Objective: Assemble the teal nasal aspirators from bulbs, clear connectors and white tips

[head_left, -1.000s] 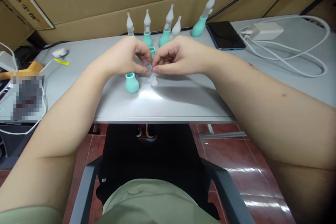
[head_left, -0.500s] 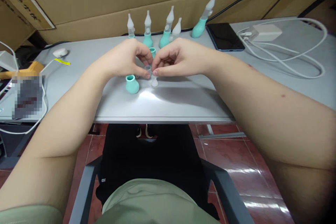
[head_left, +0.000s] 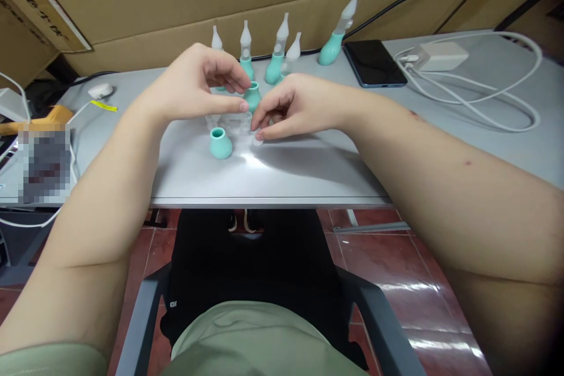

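Observation:
My left hand [head_left: 211, 82] hovers over the desk, thumb and fingers apart, near a teal bulb [head_left: 252, 96]. Clear plastic pieces [head_left: 240, 123] lie under it. The fingers of my right hand [head_left: 282, 110] are pinched at a small white piece [head_left: 258, 141] on the desk. Another teal bulb [head_left: 221, 144] stands with its opening up, nearer the front edge. Behind my hands are several teal bulbs with clear tubes and white pointed tips, one of them [head_left: 275, 56] upright and the rightmost [head_left: 332, 47] tilted.
A black phone [head_left: 374, 63] lies at the back right, beside a white charger [head_left: 443, 55] with a looped cable. At the left are a white round device [head_left: 101, 90] and a yellow-orange object [head_left: 57, 116]. Cardboard [head_left: 167, 0] rises behind the grey desk [head_left: 308, 179].
My left hand has moved up and left, opening away from the clear piece. My right hand has lowered slightly, its fingers still at the white piece.

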Demonstrator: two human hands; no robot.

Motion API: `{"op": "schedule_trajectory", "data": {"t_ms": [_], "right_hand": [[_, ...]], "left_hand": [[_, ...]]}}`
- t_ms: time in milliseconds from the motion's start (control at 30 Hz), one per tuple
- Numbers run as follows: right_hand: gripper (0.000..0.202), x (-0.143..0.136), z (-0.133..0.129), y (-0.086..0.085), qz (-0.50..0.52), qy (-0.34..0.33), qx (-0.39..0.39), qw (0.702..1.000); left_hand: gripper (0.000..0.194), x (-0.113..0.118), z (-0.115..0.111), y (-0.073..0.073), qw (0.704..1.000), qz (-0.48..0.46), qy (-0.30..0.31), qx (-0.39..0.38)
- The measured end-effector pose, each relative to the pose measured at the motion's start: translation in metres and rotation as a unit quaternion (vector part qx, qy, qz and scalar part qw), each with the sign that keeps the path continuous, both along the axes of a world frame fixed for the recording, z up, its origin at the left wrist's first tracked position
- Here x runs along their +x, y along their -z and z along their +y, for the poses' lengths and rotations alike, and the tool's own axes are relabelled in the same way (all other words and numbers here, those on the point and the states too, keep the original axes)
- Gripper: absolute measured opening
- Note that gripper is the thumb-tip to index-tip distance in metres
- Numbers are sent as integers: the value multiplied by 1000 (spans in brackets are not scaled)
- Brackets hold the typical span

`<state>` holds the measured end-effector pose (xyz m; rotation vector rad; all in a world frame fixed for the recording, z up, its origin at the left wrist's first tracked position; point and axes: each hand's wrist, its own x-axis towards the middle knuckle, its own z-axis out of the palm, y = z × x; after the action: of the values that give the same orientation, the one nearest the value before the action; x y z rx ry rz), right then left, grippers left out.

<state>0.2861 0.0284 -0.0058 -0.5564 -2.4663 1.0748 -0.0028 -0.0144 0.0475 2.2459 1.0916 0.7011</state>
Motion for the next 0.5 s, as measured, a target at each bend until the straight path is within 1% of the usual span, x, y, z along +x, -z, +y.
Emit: {"op": "schedule_trajectory", "data": {"t_ms": [67, 133, 233, 300, 400, 500], "right_hand": [[25, 0, -1, -2, -9, -2, 3, 1000], [24, 0, -1, -3, -14, -2, 5, 1000], [22, 1, 0, -3, -14, -1, 11, 1000], [20, 1, 0, -2, -12, -2, 7, 1000], [18, 1, -1, -2, -14, -2, 3, 1000], [21, 0, -2, -2, -13, -2, 6, 1000]], "left_hand": [[40, -4, -5, -10, 999, 7, 3, -32], [44, -8, -9, -19, 996, 61, 10, -67], [51, -13, -12, -28, 983, 155, 40, -86], [44, -14, -12, -30, 973, 201, 62, -96], [34, -14, -11, -29, 962, 240, 81, -103], [35, -17, -11, -28, 959, 259, 61, -101]]}}
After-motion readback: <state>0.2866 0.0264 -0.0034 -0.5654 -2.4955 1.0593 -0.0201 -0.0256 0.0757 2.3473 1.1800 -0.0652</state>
